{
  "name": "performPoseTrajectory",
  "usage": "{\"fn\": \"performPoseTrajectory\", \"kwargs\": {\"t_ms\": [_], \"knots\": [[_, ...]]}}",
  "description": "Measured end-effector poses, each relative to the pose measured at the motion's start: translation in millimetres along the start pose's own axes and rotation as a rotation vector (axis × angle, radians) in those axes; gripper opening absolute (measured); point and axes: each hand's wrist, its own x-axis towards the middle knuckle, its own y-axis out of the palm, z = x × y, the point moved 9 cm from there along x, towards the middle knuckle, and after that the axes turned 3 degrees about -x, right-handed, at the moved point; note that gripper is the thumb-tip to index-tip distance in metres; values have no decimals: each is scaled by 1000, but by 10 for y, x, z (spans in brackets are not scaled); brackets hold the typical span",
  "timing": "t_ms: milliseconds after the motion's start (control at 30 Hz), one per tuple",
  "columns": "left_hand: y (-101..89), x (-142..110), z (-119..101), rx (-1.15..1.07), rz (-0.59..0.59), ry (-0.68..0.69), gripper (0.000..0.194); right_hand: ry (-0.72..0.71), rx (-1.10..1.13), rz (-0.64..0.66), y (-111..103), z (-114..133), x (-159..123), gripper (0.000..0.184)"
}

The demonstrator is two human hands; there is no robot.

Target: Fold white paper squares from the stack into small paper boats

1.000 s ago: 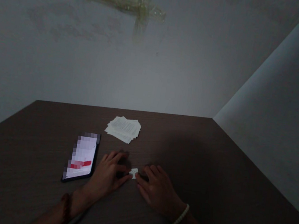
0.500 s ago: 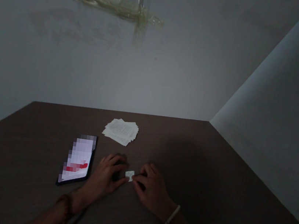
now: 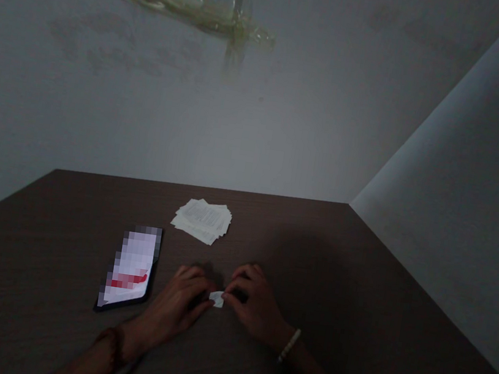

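Between my two hands is a small white piece of paper (image 3: 217, 299), folded down to a little rectangle, with faint marks on its face. My left hand (image 3: 182, 296) pinches its left edge between thumb and fingers. On the other side, my right hand (image 3: 254, 302) grips the right edge with thumb and fingertips. Both hands are low over the brown table (image 3: 298, 367), and the fingertips partly cover the paper's edges. A dark beaded bracelet circles the left wrist, a pale one the right.
A stack of printed paper sheets (image 3: 202, 221) lies fanned out beyond my hands. Left of my left hand rests a tablet or large phone (image 3: 134, 263) with a lit, blurred screen. A grey wall (image 3: 284, 136) with yellowed tape (image 3: 185, 12) rises behind the table; another wall (image 3: 470, 199) borders the right.
My left fingers have come in closer and now pinch the paper's left edge. The right hand has shifted slightly upward on its side, and the paper looks a little flatter.
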Motion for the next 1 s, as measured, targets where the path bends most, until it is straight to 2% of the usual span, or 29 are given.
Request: {"fn": "performPoseTrajectory", "kwargs": {"t_ms": [133, 267, 467, 600, 833, 1000], "knots": [[-63, 10, 62, -35, -56, -54, 6, -54, 47, -17, -45, 96, 66, 9], [-120, 26, 63, -61, -107, -14, 13, -49, 81, -81, -58, 99, 71, 10], [-120, 7, 18, -53, -83, 0, 25, -53, 112, -87, 34, 81, 31, 12], [-110, -11, 5, -49, -75, 11, 21, -32, 139, -113, 33, 49, 29, 13], [-123, -35, 140, -54, -153, -32, 9, -57, 154, -135, -12, 32, 10, 16], [-177, -34, 134, -105, -190, -49, 10, -48, 140, -155, -14, 19, -1, 14]]}}
